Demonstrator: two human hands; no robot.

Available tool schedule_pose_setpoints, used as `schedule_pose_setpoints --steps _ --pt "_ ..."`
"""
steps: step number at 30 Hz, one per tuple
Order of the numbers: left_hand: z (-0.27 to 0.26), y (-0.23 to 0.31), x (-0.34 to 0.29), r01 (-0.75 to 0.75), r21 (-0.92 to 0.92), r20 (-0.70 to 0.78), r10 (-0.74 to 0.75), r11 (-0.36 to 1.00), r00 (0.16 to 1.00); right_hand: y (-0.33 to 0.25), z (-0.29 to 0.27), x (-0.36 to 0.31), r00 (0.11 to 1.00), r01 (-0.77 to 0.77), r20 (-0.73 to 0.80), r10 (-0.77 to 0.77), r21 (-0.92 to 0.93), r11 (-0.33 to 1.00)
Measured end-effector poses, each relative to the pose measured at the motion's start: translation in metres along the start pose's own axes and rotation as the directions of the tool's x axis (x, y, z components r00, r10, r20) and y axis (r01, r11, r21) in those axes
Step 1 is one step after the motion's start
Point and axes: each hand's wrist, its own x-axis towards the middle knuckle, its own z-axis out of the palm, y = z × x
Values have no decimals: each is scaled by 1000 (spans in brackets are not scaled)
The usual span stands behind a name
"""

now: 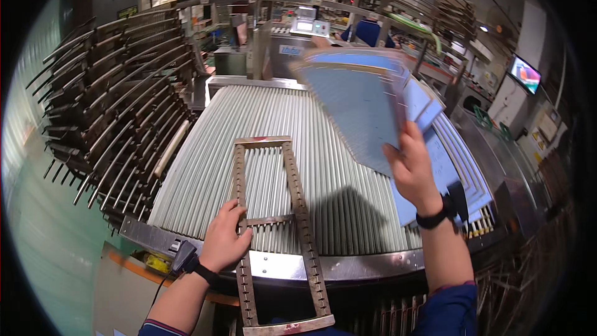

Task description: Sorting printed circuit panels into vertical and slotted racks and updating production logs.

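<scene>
My left hand (pixel 228 236) is closed round the left rail of a long, slotted metal rack frame (pixel 299 196), near its middle crossbar. The frame lies on the roller bed, and its near end sticks out past the metal edge towards me. My right hand (pixel 410 171) grips a thin blue panel (pixel 357 109) by its right edge, thumb on the face turned to me. Raised and tilted above the rollers, this panel is blurred at its tan upper edge. Under and behind it, more blue panels (pixel 444 165) lie overlapping on the right side of the bed.
The roller conveyor (pixel 205 155) fills the middle, with a steel edge (pixel 367 264) in front. Many dark racks with rods (pixel 118 112) stand at the left. Beyond the conveyor are a control box (pixel 310 27) and another person in blue (pixel 368 32). A screen (pixel 525 74) glows at the right.
</scene>
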Motion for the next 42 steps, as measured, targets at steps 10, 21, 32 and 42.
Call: schedule_pose_setpoints --steps 10,21,32,42 --pt "5 4 8 56 -20 -10 -56 998 998 27 163 130 746 305 632 -210 -43 952" --pt "3 5 9 69 4 7 -69 998 998 21 179 172 625 97 781 -5 -71 993" --pt "4 3 8 56 15 13 -56 998 998 12 178 175 672 72 740 -18 -41 997" --pt "3 5 10 59 16 24 -59 998 998 29 205 183 686 168 726 -43 -100 981"
